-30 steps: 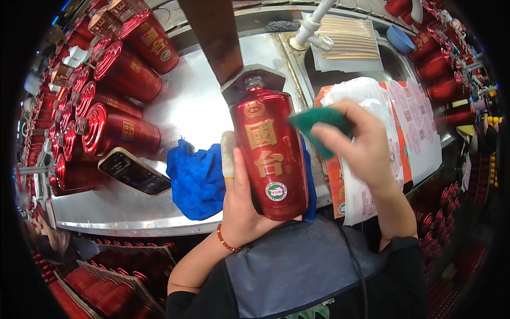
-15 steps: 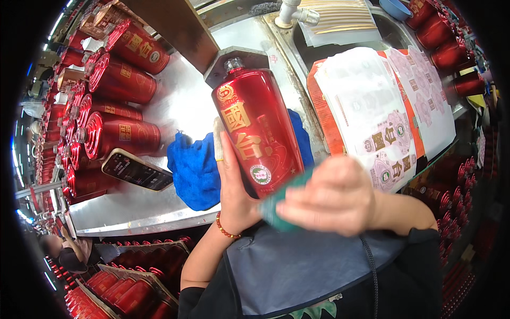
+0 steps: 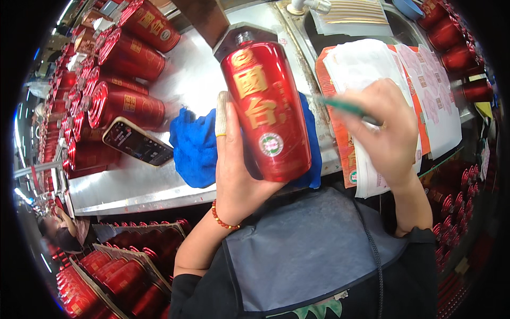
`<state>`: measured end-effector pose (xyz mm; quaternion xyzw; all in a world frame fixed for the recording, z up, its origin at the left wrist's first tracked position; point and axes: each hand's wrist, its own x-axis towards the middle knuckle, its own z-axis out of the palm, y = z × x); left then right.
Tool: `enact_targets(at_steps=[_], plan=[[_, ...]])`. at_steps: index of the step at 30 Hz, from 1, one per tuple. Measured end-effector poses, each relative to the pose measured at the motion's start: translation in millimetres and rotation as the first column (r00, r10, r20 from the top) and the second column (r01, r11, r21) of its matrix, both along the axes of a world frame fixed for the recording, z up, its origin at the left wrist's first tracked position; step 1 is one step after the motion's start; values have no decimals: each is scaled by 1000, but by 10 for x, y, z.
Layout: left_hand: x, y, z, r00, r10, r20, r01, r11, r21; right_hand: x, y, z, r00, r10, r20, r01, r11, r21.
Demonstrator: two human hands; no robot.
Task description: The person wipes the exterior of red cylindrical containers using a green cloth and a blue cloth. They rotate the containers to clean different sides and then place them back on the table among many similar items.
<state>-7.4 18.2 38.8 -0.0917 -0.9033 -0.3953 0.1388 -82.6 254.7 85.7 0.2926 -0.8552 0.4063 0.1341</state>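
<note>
A red bottle (image 3: 268, 154) with gold lettering and a round white-green emblem lies tilted on the worktop, its neck in a dark angular holder (image 3: 222, 47). My left hand (image 3: 239, 178) grips its lower left side and base; a pale cover sits on one fingertip. A blue cloth (image 3: 194, 154) shows on both sides of the bottle. Off to the right, my right hand (image 3: 392, 125) is closed round a thin green scraper (image 3: 345, 106), seen nearly edge-on and slightly blurred. That hand is above a stack of white printed sheets (image 3: 361, 63), apart from the bottle.
A phone (image 3: 139, 142) leans against red bottles (image 3: 127, 106) crowded at the left. Behind the sheets are a sink (image 3: 340, 43) and a tap (image 3: 313, 6). More red bottles (image 3: 451, 40) stand at the far right, and trays of them (image 3: 119, 279) sit low at left.
My right hand has lifted away from the bottle's base, up and to the right over the sheets, carrying the scraper. My left hand stays on the bottle. The whole view has shifted slightly.
</note>
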Motion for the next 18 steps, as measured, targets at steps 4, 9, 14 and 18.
enact_targets(at_steps=[4,9,14,18], plan=[[-21,37,122,998,-5,-63,-4,991,-134,360,-128,88,922,332,-201,-299,938,174],[7,27,90,998,6,-70,-16,989,-148,338,-174,126,941,280,-188,-254,955,150],[-4,-56,-11,998,-55,-6,55,998,-14,441,-134,60,921,342,186,-340,939,-45],[65,-100,-44,999,-30,14,30,999,-36,260,178,-17,786,26,617,198,936,-291]])
